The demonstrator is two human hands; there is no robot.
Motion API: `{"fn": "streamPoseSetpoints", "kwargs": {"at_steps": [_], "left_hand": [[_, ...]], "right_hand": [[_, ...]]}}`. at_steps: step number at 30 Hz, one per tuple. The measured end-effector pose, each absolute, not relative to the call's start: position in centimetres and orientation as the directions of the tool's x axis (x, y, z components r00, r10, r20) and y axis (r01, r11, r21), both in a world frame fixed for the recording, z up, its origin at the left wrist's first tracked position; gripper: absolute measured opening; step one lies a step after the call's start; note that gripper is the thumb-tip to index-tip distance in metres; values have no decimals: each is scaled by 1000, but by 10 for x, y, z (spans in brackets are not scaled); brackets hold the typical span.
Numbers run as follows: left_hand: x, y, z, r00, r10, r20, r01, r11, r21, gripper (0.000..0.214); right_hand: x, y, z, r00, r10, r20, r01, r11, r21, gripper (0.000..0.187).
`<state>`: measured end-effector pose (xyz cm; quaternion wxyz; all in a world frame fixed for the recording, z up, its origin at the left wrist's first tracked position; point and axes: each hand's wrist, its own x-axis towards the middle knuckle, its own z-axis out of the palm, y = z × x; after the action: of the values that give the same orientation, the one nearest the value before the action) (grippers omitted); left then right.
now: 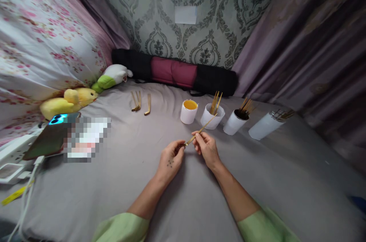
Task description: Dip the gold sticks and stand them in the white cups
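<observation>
My left hand point(170, 160) is closed round the lower end of a slim gold-coloured utensil point(206, 123). That end is hidden in the fingers, so its kind cannot be made out. Higher up, my right hand point(206, 148) pinches the shaft, and the thin tip slants up to the right. Behind the hands stands a white cup point(188, 115) with a yellow inside. Beside it, a wider white cup point(211, 120) holds several gold-coloured sticks or handles. To the left lie two small groups of gold-coloured utensils, one group point(136, 101) left of the other point(148, 104).
Right of these, a white cup point(233, 125) holds brown sticks, and a tilted white container point(264, 126) holds thin metal-looking pieces. A black and maroon long bag point(174, 72) lies along the wall. Plush toys point(73, 100), a phone point(48, 141) and a power strip point(15, 150) lie left.
</observation>
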<state>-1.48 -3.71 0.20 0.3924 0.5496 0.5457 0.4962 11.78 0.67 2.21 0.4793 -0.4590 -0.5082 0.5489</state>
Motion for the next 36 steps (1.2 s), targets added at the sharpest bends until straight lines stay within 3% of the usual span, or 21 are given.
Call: {"fn": "streamPoseSetpoints", "kwargs": {"at_steps": [14, 21, 28, 36], "left_hand": [[-8, -37, 22, -30, 973, -228, -203, 217, 955, 31], [-11, -40, 22, 78, 955, -285, -323, 294, 900, 41], [-12, -42, 25, 195, 925, -327, -514, 380, 769, 36], [-13, -44, 26, 292, 899, -325, -565, 437, 700, 32]], "right_hand": [[120, 7, 23, -119, 993, 18, 59, 26, -998, 28], [123, 8, 23, -117, 991, 72, 93, 83, -992, 25], [126, 10, 29, -119, 989, 88, 127, 103, -987, 25], [129, 8, 35, -157, 983, 90, 138, 112, -984, 24]]}}
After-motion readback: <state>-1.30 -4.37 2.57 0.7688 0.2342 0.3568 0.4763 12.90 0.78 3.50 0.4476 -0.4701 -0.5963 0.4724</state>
